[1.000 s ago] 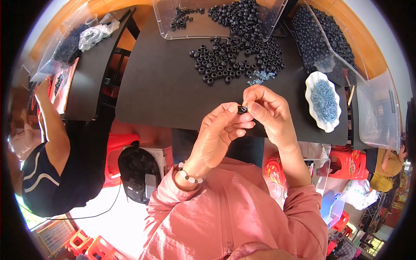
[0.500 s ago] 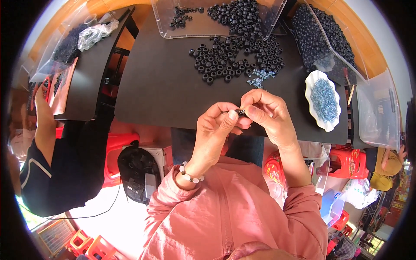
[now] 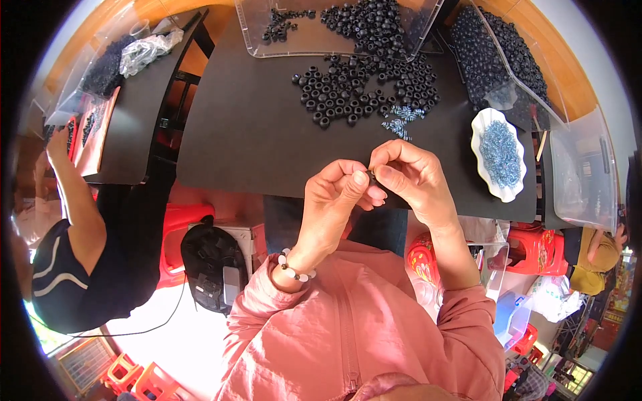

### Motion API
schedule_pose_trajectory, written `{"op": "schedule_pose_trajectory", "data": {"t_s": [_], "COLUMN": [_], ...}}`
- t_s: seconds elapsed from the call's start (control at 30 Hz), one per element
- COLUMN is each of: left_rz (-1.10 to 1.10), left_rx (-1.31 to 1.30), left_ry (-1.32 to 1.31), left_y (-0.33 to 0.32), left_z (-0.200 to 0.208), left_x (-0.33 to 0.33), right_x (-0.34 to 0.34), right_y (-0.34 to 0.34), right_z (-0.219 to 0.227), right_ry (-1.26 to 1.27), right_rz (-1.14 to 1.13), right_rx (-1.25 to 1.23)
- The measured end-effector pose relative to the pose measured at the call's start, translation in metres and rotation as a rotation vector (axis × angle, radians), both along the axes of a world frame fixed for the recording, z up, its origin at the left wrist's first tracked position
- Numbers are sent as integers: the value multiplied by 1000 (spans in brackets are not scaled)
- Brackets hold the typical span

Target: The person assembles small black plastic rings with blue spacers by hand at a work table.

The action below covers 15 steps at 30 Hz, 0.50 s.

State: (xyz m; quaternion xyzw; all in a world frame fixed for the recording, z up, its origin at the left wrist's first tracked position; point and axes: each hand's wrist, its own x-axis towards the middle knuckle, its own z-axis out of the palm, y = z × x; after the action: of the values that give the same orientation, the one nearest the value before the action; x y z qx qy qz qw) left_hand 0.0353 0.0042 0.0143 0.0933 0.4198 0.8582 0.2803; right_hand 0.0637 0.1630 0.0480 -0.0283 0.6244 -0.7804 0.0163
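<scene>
Black ring piece (image 3: 370,177) sits pinched between your left hand (image 3: 334,197) and right hand (image 3: 411,177), fingertips of both clamped together on it, near the black mat's (image 3: 247,134) near edge.

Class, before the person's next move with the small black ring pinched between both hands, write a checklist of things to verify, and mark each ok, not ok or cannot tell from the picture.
1. Black ring pinched between left hand and right hand: ok.
2. Both hands raised near the front edge of the black table: ok.
3. Anything fitted inside the ring: cannot tell, fingers hide it.
4. Loose black rings lie within reach ahead: ok.
5. White dish holds small blue parts, to the right: ok.
6. Neighbouring person's arm stays at the other table, apart from these hands: ok.
</scene>
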Motion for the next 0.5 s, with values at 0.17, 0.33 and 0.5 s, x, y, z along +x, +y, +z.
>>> {"op": "schedule_pose_trajectory", "data": {"t_s": [0.17,0.33,0.5], "left_rz": [-15,-58,-52], "left_rx": [-28,14,-39], "left_ry": [-6,-36,10], "left_y": [-2,-5,-6], "left_z": [2,1,1], "left_x": [-1,-4,-1], "right_x": [1,-1,-3], "right_y": [-2,3,7], "right_z": [0,5,5], "right_ry": [106,318,413], "right_rz": [-47,-68,-61], "right_rx": [209,551,677]}}
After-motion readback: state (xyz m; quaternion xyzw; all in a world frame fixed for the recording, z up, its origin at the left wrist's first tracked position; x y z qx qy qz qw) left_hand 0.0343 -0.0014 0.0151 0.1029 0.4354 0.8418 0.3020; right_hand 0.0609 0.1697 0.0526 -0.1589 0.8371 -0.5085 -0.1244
